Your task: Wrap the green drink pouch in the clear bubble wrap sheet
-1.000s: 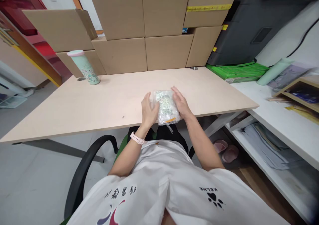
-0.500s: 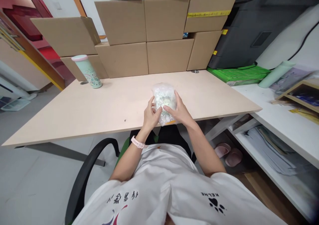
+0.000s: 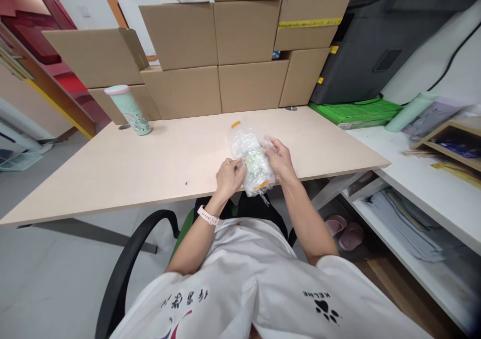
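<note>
I see a pale wooden worktop (image 3: pixel 131 153) with stacked cardboard boxes (image 3: pixel 214 53) along its far edge. A black printer (image 3: pixel 376 53) sits far right above a green tray (image 3: pixel 356 112). A mint tumbler (image 3: pixel 128 109) stands at the far left. Just above the near edge, both hands hold a clear plastic bag (image 3: pixel 251 156) of pale green contents with orange tape. My left hand (image 3: pixel 230 176) pinches its left side; my right hand (image 3: pixel 280 158) has its fingers closed round the right side.
</note>
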A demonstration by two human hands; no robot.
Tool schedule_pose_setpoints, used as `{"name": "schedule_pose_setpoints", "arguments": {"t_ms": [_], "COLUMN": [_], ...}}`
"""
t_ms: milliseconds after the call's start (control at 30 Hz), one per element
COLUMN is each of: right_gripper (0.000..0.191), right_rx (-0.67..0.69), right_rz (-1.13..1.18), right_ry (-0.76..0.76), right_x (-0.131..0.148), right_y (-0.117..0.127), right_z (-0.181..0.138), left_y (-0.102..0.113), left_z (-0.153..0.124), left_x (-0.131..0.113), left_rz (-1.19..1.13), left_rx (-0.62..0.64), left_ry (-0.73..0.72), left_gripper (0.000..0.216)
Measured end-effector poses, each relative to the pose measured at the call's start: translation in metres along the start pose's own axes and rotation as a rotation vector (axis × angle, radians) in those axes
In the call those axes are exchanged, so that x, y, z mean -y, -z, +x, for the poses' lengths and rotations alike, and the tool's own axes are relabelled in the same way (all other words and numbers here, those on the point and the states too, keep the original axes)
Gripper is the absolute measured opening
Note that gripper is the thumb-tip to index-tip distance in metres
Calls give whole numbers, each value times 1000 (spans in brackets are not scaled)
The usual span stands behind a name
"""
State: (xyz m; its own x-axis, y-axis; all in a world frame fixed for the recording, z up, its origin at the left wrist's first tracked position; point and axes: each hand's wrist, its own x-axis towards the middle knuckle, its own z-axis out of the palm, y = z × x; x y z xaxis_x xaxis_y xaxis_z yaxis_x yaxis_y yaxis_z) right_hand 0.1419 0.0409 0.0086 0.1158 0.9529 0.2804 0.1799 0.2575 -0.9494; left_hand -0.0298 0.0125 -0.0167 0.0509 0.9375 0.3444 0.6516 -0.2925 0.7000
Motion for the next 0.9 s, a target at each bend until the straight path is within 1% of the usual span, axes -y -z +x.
{"name": "schedule_pose_setpoints", "arguments": {"t_ms": [67,133,200,267,367,433,467,500,567,600,633,667,700,733,767,833,867,900], "right_gripper": [59,58,55,52,50,53,53,53,61,65,65,60,51,41,36,40,43,43], "right_rx": [69,111,64,-27,-136,-211,-280,-337,-471,-524,-544,-524,-463,-370,-259,-72,-6,33], "right_rz": [78,97,81,35,-80,-184,-266,-387,-647,-754,-835,-886,-913,-922,-919,-921,-922,-918], "right_ry": [35,71,97,104,99,138,170,191,226,267,308,347,377,385,375,322,299,278], "right_x": [19,37,48,52,50,49,49,51,54,56,56,55,51,46,39,21,11,3], "right_y": [-6,-11,-10,-2,26,52,65,78,98,103,106,105,101,95,87,69,61,54], "right_z": [2,5,13,26,50,62,65,66,62,57,52,46,40,35,30,23,20,18], "left_y": [0,1,1,0,-3,-5,-6,-6,-7,-6,-6,-6,-5,-5,-4,-3,-2,-1], "left_z": [4,8,11,14,16,17,16,16,15,15,15,14,14,14,14,14,13,13], "left_x": [9,20,32,41,51,54,55,54,53,51,49,48,46,45,44,41,39,37], "left_rz": [-32,-82,-113,-108,-108,-113,-120,-136,-199,-229,-251,-265,-274,-280,-286,-298,-302,-301], "left_rx": [12,-25,-82,-133,-239,-261,-256,-254,-283,-306,-323,-332,-331,-324,-317,-309,-306,-296], "left_ry": [35,55,58,90,172,166,150,138,137,143,148,151,151,146,140,131,127,124], "left_gripper": [25,28,38,55,71,77,81,84,83,81,78,75,74,74,75,76,75,73]}}
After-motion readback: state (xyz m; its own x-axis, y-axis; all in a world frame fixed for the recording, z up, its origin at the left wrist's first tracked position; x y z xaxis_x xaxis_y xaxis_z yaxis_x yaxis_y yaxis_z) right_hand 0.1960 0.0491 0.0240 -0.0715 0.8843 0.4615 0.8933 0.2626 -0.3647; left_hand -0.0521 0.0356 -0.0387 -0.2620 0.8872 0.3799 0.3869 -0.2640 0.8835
